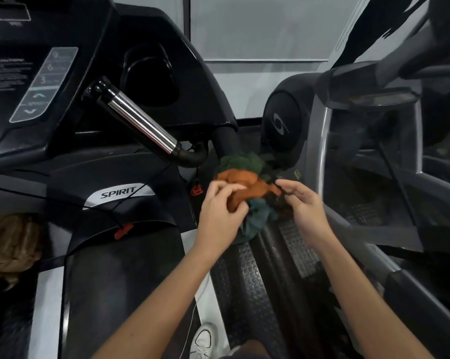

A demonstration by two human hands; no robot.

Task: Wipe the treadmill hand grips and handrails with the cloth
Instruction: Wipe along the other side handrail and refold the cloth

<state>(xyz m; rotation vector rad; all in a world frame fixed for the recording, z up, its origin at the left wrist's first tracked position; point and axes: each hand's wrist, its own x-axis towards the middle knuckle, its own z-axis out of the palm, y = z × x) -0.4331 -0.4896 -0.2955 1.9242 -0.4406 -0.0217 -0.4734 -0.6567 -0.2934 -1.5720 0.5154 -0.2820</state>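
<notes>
A bunched cloth (247, 185), orange with dark green and teal parts, is wrapped on the black side handrail (225, 141) of the treadmill, right of centre. My left hand (218, 211) grips the orange part from the left, fingers curled into it. My right hand (302, 203) is at the cloth's right edge, its fingertips pinching the fabric. The chrome hand grip (138, 120) slants up and left from the handrail, bare and apart from both hands.
The treadmill console (37, 81) with speed buttons fills the upper left. A red safety clip (124, 229) on a black cord lies on the motor cover. A neighbouring grey machine (374, 156) stands close on the right. My white shoe (205, 340) shows below.
</notes>
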